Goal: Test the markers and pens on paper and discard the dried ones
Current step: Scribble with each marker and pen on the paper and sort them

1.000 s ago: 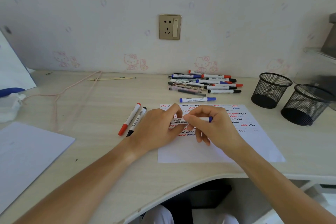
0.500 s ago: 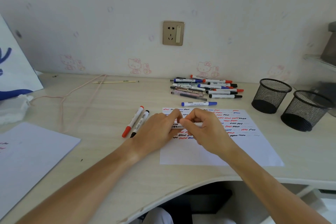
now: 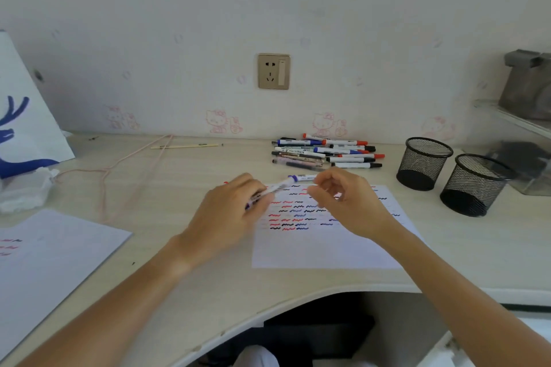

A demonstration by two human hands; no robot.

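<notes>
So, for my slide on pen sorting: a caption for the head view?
Left hand holds a marker over scribbled test paper; right hand has let go.

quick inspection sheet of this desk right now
surface: pale desk, curved front edge
job's things: test paper with squiggles; pen pile behind it; marker in left hand
clutter: second sheet, tissue, two mesh cups
grippers: left hand grips the marker; right hand beside it, contents unclear
cables: pink cord on desk
surroundings: wall socket, bag at left
</notes>
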